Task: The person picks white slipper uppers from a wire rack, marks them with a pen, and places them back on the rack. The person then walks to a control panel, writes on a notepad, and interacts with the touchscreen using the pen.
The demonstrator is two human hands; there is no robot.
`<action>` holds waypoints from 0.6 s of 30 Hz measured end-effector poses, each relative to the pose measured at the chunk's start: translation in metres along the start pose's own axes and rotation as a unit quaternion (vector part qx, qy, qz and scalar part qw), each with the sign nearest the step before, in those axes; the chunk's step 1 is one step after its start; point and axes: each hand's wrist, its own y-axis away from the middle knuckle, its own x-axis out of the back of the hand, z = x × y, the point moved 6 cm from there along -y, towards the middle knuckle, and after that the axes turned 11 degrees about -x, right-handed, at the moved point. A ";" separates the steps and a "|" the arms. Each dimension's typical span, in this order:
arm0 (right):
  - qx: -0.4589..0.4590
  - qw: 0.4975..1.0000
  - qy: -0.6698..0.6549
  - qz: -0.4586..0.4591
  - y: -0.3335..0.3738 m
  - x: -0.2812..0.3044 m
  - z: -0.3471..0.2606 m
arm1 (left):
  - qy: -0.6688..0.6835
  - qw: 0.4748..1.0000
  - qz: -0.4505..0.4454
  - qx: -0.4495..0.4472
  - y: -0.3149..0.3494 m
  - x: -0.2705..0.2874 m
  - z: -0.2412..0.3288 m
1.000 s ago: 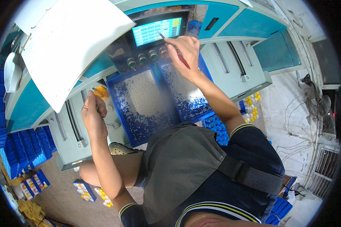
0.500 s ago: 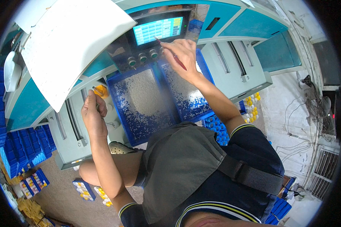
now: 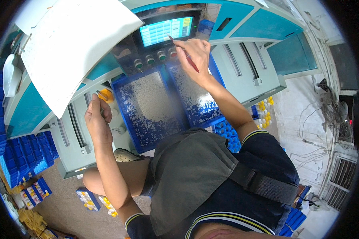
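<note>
My right hand [image 3: 197,55] is closed around a dark red pen-like stick [image 3: 193,64]. Its thin tip reaches up to the lit touchscreen [image 3: 157,32] of a machine; whether it touches the glass I cannot tell. Below the screen is a row of round push buttons [image 3: 149,59]. My left hand [image 3: 97,121] is held up left of the trays with its fingers curled in. A thin metal end seems to poke out by its palm, but what it belongs to is hidden. Two blue trays [image 3: 125,115] of small white grains lie between my forearms.
A large white sheet [image 3: 73,47] overhangs the upper left. Grey-green rail plates [image 3: 243,63] flank the trays. Blue bins [image 3: 26,155] stand at the left, and boxes of yellow and white caps [image 3: 87,199] sit on the floor. Loose cables [image 3: 313,151] hang along the right wall.
My right hand has shifted slightly up and right, and the stick's tip now points farther right on the screen. My left hand has barely moved.
</note>
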 end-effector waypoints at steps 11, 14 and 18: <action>-0.004 1.000 0.002 -0.005 0.008 0.003 0.006 | -0.001 1.000 0.002 0.010 0.000 0.000 -0.002; 0.001 1.000 -0.005 -0.004 0.003 0.005 0.003 | 0.002 1.000 0.003 0.011 0.000 0.000 -0.002; 0.019 0.999 -0.029 -0.012 -0.003 0.004 -0.004 | 0.009 1.000 0.007 0.011 0.000 -0.001 -0.002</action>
